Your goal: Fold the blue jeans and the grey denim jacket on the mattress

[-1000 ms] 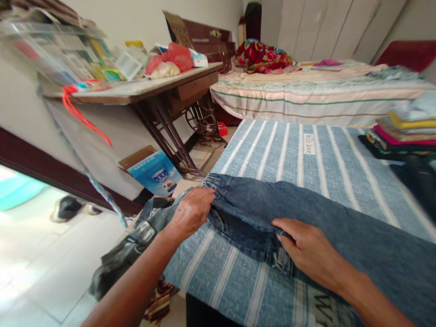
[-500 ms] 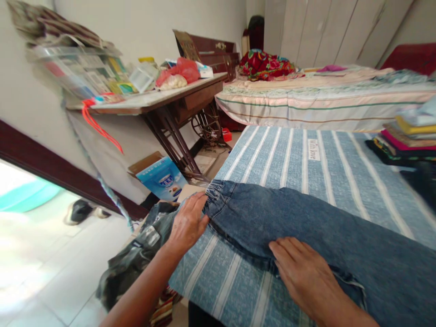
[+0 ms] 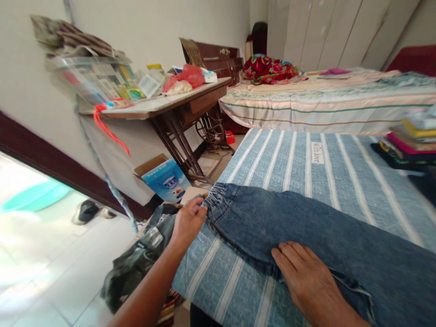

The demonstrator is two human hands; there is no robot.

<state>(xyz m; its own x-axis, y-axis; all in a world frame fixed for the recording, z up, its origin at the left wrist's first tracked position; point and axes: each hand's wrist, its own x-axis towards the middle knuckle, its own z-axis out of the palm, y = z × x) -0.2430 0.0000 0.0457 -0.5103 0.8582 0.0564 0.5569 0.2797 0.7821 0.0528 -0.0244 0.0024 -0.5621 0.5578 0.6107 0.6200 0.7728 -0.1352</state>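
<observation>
Risks dragging the jeans off the bed, with the waistband right at the bed's left edge and only a pinch holding it there. Risks also bunching the denim under an uneven pull, or knocking the dark garment, draped off that same edge, down to the floor. Left hand: nearly closed, fingers curled, pinching the waistband corner at the bed's left edge. Right hand: open and flat, fingers together, pressing the jeans near the bed's near edge. Jeans spread flat across the bed's near half.

bare left hand, bare right hand, bare forearms
</observation>
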